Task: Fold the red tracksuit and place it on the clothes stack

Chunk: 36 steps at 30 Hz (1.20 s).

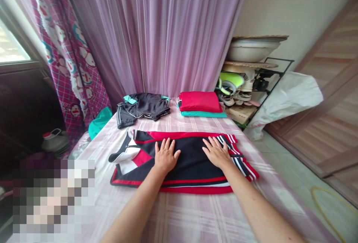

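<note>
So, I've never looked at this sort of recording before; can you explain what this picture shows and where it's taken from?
There is no robot here: a person works with two bare hands, and the one picture comes from a camera worn on their head, looking forward and down. That is why both forearms reach in from the bottom edge.

The left hand and right hand lie flat, fingers spread, on a dark jacket with red and white trim. They press or rest on it; neither grips anything.

The jacket lies on a plaid cloth. Beyond it are a crumpled dark garment on the left, and a folded red cloth on top of a teal one on the right. The blocky patch at lower left is blurred out, so I can't tell what it covers.
</note>
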Tool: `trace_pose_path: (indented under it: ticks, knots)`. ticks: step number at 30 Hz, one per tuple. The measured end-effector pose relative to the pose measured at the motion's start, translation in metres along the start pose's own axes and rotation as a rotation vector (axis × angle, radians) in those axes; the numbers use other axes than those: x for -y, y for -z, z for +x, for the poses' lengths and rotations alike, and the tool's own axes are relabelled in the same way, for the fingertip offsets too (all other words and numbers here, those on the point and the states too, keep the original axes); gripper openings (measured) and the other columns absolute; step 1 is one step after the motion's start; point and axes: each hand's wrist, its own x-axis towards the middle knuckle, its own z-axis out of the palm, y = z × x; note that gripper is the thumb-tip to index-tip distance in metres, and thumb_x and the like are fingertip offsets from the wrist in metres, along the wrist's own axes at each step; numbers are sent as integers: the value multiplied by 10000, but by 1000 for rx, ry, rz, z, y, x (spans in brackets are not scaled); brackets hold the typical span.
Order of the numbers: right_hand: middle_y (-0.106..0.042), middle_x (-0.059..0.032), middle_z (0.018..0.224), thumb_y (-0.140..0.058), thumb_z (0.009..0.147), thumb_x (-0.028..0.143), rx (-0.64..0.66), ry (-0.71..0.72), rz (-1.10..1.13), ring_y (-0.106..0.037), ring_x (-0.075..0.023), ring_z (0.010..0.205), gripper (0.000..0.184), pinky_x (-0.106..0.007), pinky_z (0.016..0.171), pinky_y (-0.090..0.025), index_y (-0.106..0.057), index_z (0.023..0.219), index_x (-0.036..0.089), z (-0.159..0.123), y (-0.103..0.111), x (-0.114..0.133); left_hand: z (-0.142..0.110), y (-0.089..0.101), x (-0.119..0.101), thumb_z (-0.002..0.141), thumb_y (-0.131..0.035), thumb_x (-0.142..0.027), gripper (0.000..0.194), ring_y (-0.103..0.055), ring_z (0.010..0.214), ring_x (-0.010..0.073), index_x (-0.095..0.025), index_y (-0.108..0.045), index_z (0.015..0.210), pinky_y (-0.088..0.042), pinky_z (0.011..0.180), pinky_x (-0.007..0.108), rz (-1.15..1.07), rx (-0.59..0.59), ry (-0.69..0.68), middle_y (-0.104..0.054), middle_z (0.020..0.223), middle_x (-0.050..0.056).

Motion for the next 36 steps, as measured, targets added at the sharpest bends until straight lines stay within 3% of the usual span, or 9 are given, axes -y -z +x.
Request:
trace_pose_path:
  ticks: [6, 10, 15, 18, 20, 26, 36]
  knots:
    - [-302, -54, 1613, -258, 1003, 449, -18, -3, 16, -209, -247, 1491, 541, -623, 1166, -99, -364, 1519, 323, 1, -4, 0, -22, 24, 83, 971, -335, -565, 579, -303, 1465, 305, -305, -433, 1479, -115, 1191, 623, 129, 6, 81, -378, 1575, 60]
    - [-296, -49, 1615, -272, 1003, 448, 12, 3, 17, -202, -238, 1494, 542, -614, 1170, -105, -351, 1524, 320, 1, 1, 0, -31, 31, 110, 974, -340, -553, 562, -308, 1462, 306, -314, -438, 1472, -71, 1176, 654, 193, -13, 116, -390, 1569, 71]
    - [-305, -62, 1611, -291, 1004, 447, 72, -58, 19, -201, -248, 1494, 524, -618, 1162, -118, -405, 1498, 314, -3, 21, 12, -27, 32, 111, 968, -335, -567, 594, -262, 1480, 323, -298, -400, 1493, -125, 1148, 686, 150, 47, 105, -331, 1598, 82]
    - [-312, -81, 1607, -296, 1001, 445, -25, -56, 40, -201, -266, 1493, 524, -623, 1158, -120, -431, 1486, 302, -15, 26, 26, -27, 32, 111, 969, -335, -562, 587, -269, 1477, 321, -300, -408, 1490, -121, 1150, 683, 146, 30, 104, -343, 1593, 87]
    - [-323, -74, 1602, -281, 1002, 449, -75, -47, 69, -213, -265, 1489, 528, -621, 1156, -133, -417, 1494, 311, -26, 22, 35, -28, 31, 111, 968, -339, -561, 584, -277, 1473, 323, -302, -415, 1486, -129, 1151, 681, 146, 15, 109, -361, 1585, 84]
    - [-353, -71, 1587, -247, 1000, 469, -18, -84, 112, -282, -264, 1461, 555, -605, 1159, -158, -398, 1506, 300, -42, -4, 43, -29, 29, 113, 968, -337, -557, 590, -277, 1471, 333, -294, -415, 1490, -139, 1160, 667, 127, 4, 92, -371, 1580, 88]
    - [-399, -75, 1561, -279, 987, 453, -59, -78, 114, -323, -261, 1441, 552, -575, 1154, -204, -450, 1478, 268, -42, -6, 40, -33, 31, 111, 977, -339, -527, 560, -309, 1461, 309, -279, -451, 1466, -155, 1177, 625, 113, -30, 82, -398, 1565, 84]
